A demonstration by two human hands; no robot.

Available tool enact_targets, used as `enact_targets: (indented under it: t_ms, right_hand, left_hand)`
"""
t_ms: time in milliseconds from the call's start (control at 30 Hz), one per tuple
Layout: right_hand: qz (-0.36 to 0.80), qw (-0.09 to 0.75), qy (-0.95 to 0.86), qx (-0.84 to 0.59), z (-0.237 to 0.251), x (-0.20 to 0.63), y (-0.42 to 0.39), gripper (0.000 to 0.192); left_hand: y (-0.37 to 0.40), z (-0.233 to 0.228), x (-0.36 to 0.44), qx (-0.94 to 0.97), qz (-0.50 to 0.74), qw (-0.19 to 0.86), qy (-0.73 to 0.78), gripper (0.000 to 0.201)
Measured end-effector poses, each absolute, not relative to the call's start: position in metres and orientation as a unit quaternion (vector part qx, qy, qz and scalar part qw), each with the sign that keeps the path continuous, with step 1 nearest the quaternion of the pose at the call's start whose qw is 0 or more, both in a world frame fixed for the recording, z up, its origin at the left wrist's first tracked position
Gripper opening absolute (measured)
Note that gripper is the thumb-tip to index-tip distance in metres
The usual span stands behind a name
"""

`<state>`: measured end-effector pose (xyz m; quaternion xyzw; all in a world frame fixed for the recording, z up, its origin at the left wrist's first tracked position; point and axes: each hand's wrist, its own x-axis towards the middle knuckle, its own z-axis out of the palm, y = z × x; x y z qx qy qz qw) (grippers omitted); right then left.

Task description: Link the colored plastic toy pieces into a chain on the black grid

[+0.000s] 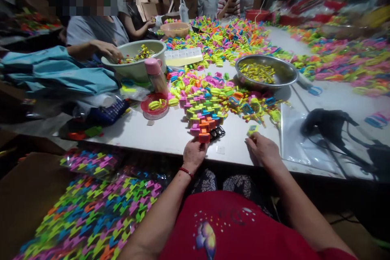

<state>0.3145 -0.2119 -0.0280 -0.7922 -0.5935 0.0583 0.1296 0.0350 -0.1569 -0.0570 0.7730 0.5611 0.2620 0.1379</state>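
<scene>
A stepped stack of multicoloured plastic pieces (203, 109) is held, apparently, at its near end by the left hand (195, 155), long axis pointing away over the white desk (146, 138); rightward, a small yellow-green plastic piece (252, 130) is pinched by the right hand (264, 149).

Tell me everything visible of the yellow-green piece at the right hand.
The yellow-green piece is small and blocky, and looks like plastic. The right hand holds its near end by the front edge of the white table, in front of the loose pile. Its finer parts, and any contact with the table, are unclear.
</scene>
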Motion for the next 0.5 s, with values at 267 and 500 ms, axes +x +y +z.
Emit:
enact_targets:
  t_ms: [267, 500]
  right_hand:
    - [0.373, 0.442, -0.467, -0.669, -0.027, 0.284, -0.221, 0.042]
    - [0.443, 0.469, -0.535, -0.545, -0.033, 0.228, -0.191, 0.032]
  left_hand:
    - [-0.157, -0.06, 0.032, 0.765, 0.302, 0.177, 0.54, 0.023]
    - [-0.158, -0.059, 0.031, 0.762, 0.298, 0.192, 0.542, 0.015]
